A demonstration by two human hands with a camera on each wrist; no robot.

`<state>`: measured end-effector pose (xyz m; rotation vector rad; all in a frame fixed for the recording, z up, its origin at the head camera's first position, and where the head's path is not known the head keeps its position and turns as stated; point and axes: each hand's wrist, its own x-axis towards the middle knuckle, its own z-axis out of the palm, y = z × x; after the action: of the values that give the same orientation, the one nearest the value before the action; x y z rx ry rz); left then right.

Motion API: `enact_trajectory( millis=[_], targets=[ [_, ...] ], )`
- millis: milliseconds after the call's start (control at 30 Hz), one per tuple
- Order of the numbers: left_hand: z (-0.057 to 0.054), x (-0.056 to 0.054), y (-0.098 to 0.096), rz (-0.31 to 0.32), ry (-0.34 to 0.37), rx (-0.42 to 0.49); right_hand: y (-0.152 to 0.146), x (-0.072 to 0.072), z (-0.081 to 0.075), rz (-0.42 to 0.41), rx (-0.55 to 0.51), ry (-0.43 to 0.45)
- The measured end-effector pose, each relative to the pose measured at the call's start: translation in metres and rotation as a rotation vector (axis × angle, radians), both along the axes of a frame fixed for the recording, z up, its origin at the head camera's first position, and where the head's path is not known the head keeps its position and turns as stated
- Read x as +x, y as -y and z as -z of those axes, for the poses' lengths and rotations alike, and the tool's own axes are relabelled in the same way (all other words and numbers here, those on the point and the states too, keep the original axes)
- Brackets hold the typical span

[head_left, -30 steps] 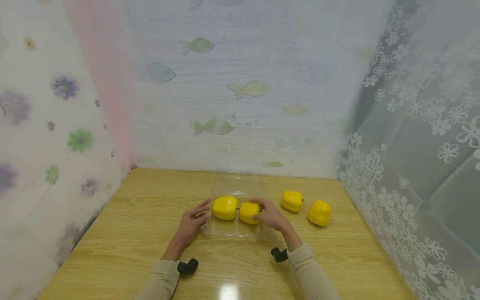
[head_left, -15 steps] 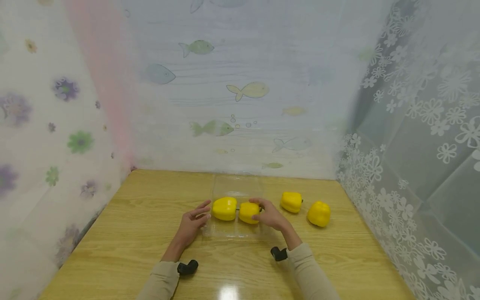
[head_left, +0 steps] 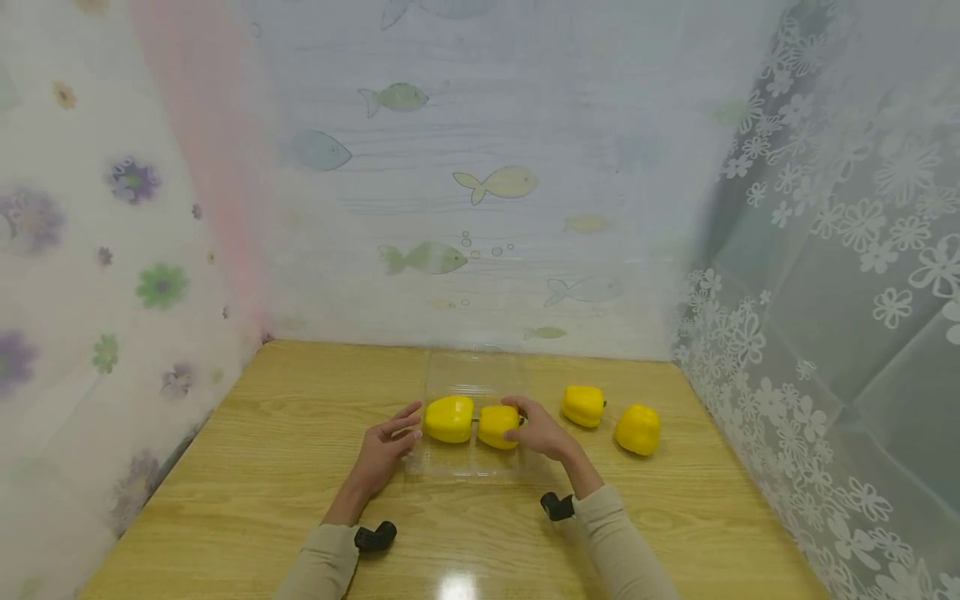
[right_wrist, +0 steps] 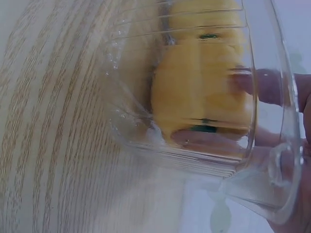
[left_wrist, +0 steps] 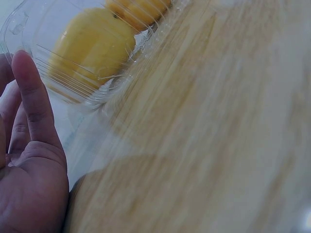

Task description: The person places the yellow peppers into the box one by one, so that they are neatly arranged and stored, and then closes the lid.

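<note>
A clear plastic clamshell container (head_left: 446, 468) lies with its lid (head_left: 476, 371) folded back, away from the person. Inside, two yellow bell peppers sit side by side, stem ends facing: a left pepper (head_left: 450, 419) and a right pepper (head_left: 497, 427). My right hand (head_left: 546, 431) grips the right pepper, thumb on the near side and fingers on the far side; the right wrist view shows those fingers (right_wrist: 209, 141) through the clear wall. At the container's left wall, my left hand (head_left: 381, 454) has its fingers (left_wrist: 34, 92) extended, holding nothing.
Two more yellow peppers rest on the wooden table (head_left: 300, 400) to the right, one nearer the container (head_left: 582, 406), the other pepper (head_left: 637, 430) farther right. Patterned curtains (head_left: 480, 208) enclose the table's back and sides.
</note>
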<state>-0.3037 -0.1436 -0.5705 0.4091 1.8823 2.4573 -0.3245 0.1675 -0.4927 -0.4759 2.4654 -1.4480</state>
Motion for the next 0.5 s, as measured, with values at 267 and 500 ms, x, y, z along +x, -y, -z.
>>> enact_trajectory(
  millis=[267,500],
  targets=[
    [0.0007,0.0001,0.0005,-0.006,-0.01,-0.022,0.0003,0.0006,-0.0015,-0.013,0.018,-0.024],
    [0.0023,-0.0004,0.0016,-0.015,-0.005,-0.05,0.002,0.0041,-0.0015,0.003,0.069,-0.108]
  ],
)
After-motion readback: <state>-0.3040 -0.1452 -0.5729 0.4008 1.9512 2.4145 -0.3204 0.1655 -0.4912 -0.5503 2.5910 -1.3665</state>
